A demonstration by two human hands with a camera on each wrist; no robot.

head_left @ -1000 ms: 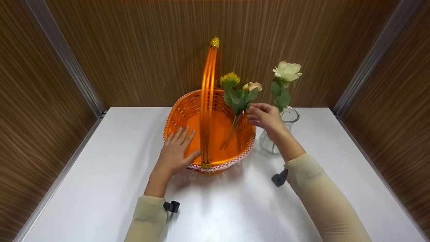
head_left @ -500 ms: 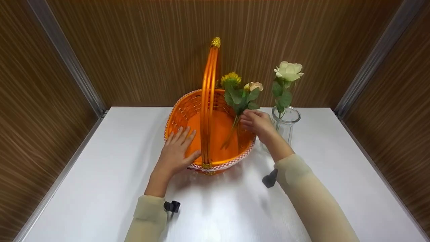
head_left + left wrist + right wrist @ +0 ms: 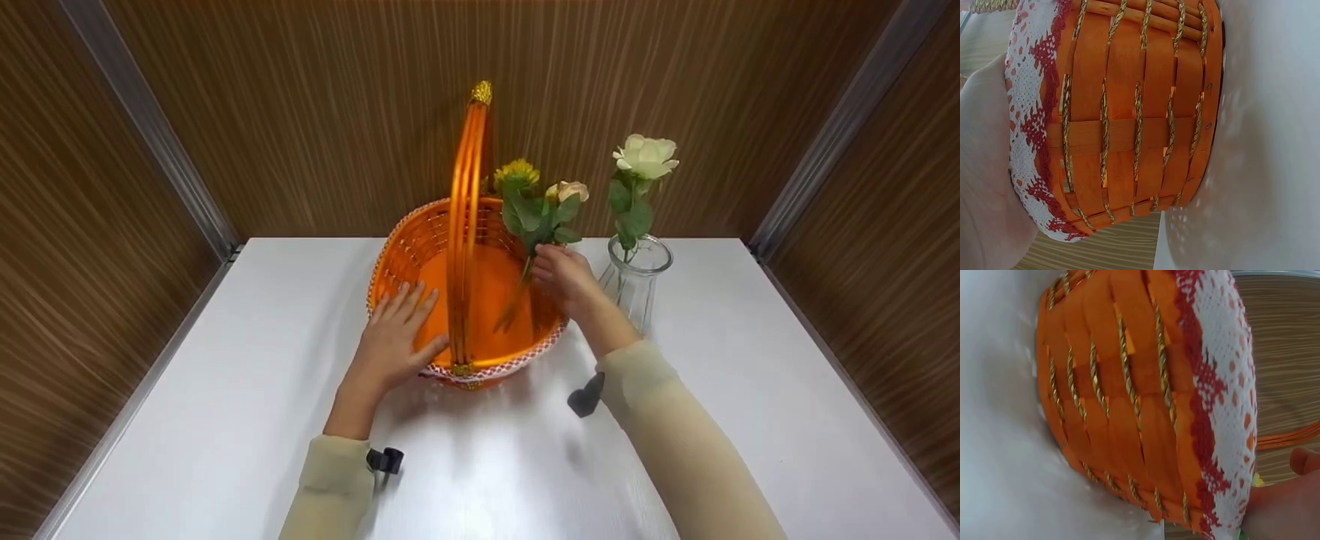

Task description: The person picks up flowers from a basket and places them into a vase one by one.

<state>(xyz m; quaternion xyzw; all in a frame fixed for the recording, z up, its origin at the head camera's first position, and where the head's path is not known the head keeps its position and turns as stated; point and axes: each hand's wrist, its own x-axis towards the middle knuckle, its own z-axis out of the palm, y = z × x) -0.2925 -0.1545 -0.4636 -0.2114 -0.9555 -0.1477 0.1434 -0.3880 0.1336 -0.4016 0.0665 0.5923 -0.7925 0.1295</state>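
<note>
Right hand (image 3: pixel 567 280) shifted to flower stems (image 3: pixel 519 291) (grip: can't tell); left hand (image 3: pixel 391 336) spread wide on basket rim (image 3: pixel 517 365)

This is a booth-like workspace. Brown wood-grain panels (image 3: pixel 337 112) and grey metal corner posts (image 3: pixel 154 135) enclose a smooth white tabletop (image 3: pixel 202 420).

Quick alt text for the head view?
A right hand is at the stems of a yellow flower and a pale rose in an orange woven basket; a left hand rests over its rim. A white rose stands in a glass vase to the right.
</note>
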